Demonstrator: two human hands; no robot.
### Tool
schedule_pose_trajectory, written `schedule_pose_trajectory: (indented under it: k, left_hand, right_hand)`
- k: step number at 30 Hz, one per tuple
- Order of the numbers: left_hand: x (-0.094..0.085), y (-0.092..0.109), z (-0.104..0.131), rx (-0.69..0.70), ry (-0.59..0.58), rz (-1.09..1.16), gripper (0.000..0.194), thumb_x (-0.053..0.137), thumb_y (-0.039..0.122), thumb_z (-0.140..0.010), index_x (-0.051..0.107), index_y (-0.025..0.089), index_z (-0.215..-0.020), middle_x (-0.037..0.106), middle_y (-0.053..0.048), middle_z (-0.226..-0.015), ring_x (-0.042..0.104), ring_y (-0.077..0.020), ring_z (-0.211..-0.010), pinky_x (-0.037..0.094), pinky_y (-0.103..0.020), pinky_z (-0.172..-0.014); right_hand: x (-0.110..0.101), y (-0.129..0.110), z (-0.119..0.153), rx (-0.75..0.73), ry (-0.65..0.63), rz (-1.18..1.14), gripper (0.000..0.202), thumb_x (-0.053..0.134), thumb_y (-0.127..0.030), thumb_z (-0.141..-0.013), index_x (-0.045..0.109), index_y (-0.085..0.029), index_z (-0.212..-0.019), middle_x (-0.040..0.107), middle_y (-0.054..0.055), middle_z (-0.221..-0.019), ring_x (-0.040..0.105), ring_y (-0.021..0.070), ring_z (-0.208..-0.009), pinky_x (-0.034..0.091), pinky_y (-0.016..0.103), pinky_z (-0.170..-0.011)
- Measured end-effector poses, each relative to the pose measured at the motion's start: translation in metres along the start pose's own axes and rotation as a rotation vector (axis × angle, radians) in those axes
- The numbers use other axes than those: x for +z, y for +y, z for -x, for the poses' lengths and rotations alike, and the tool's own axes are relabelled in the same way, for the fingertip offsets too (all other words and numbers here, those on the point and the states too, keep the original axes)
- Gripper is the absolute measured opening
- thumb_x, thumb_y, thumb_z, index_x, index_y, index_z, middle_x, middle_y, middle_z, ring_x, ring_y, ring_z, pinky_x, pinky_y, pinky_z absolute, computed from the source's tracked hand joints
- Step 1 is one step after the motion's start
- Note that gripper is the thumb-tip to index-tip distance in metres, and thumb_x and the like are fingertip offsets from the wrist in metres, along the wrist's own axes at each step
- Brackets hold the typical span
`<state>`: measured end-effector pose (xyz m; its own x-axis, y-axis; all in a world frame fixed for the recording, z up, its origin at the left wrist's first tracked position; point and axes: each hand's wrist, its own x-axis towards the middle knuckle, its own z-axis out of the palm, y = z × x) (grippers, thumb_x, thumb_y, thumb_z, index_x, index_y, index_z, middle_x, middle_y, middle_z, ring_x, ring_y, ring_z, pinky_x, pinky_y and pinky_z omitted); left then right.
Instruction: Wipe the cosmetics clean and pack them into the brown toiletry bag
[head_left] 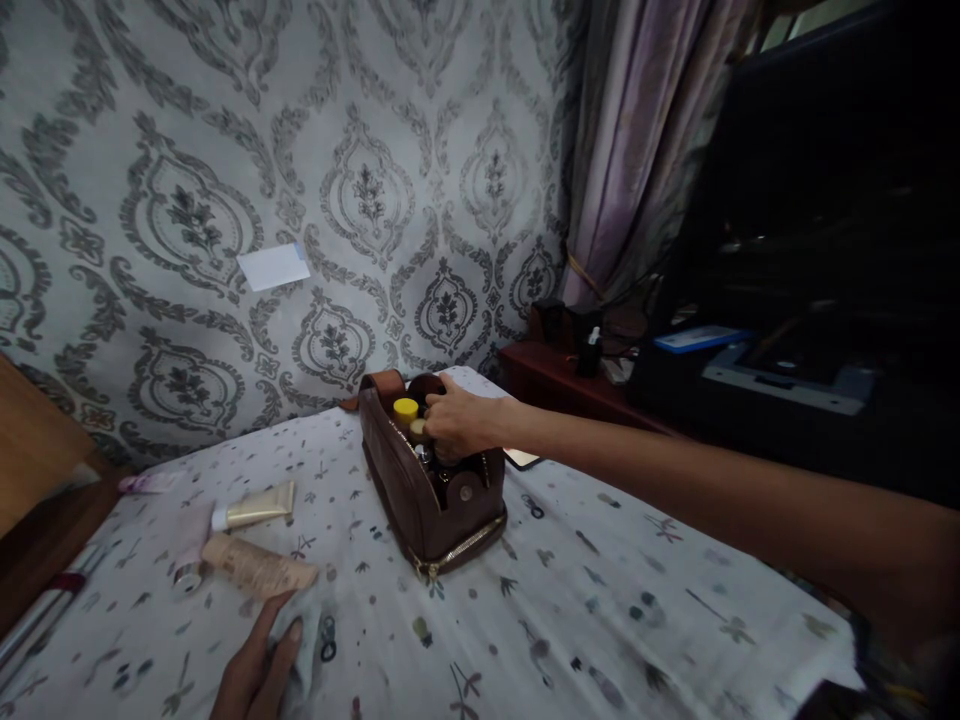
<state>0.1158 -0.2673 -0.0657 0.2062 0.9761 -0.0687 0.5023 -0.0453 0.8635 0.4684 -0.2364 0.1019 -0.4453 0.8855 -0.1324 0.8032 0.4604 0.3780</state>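
A dark brown toiletry bag [397, 470] stands unzipped on the patterned cloth, with a yellow-capped container [406, 409] and other small bottles inside. My right hand [469, 420] reaches into its opening from the right. Those fingers are curled, and whatever they grip is hidden among the contents. Low in the view, my left hand [259, 660] pinches a pale, thin wipe or cloth [306, 640] between thumb and forefinger. Just beyond it lie a beige squeeze tube [259, 566], a cream-gold tube [259, 506] and a pinkish tube [192, 535].
Against the patterned wall, a white card [274, 267] is fixed. A dark red ledge [525, 365] bears a dark dropper bottle [591, 355]. On the right stands a big black screen-like panel [787, 200]. Another pink tube [146, 483] and a wooden edge [45, 440] are at left.
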Motion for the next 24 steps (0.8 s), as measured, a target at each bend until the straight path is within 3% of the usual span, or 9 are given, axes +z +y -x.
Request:
schedule_pose_trajectory:
  k: [9, 15, 20, 24]
  left_hand:
    - [-0.003, -0.008, -0.002, 0.016, -0.004, -0.073, 0.069, 0.054, 0.064, -0.078, 0.061, 0.017, -0.129, 0.066, -0.006, -0.132, 0.053, -0.0279, -0.132, 0.044, -0.031, -0.108]
    - [-0.002, 0.005, 0.002, -0.047, -0.029, -0.075, 0.065, 0.050, 0.065, -0.081, 0.063, 0.020, -0.126, 0.070, -0.006, -0.125, 0.059, -0.0289, -0.125, 0.057, -0.029, -0.091]
    - [-0.003, -0.004, 0.000, -0.005, -0.008, -0.072, 0.063, 0.055, 0.063, -0.080, 0.064, 0.020, -0.125, 0.066, -0.005, -0.132, 0.053, -0.0285, -0.131, 0.048, -0.032, -0.104]
    - [-0.003, -0.012, -0.003, 0.028, -0.002, -0.056, 0.061, 0.059, 0.061, -0.079, 0.065, 0.020, -0.124, 0.068, -0.005, -0.128, 0.054, -0.0294, -0.130, 0.048, -0.033, -0.104]
  right_hand:
    - [0.003, 0.002, -0.003, -0.020, 0.013, 0.009, 0.014, 0.057, -0.022, -0.082, 0.068, -0.017, -0.089, 0.066, 0.009, -0.084, 0.055, 0.0281, -0.097, 0.024, 0.046, -0.090]
    - [0.010, 0.002, -0.005, -0.021, 0.055, 0.035, 0.021, 0.052, -0.023, -0.087, 0.066, -0.014, -0.100, 0.067, 0.012, -0.088, 0.059, 0.0272, -0.093, 0.023, 0.047, -0.090]
    - [0.006, 0.000, -0.004, -0.007, 0.055, 0.030, 0.023, 0.049, -0.020, -0.090, 0.063, -0.013, -0.105, 0.067, 0.012, -0.087, 0.059, 0.0264, -0.091, 0.023, 0.046, -0.090]
    - [0.004, -0.001, -0.003, 0.000, 0.042, 0.034, 0.025, 0.050, -0.021, -0.090, 0.062, -0.012, -0.109, 0.068, 0.011, -0.087, 0.060, 0.0261, -0.092, 0.024, 0.045, -0.089]
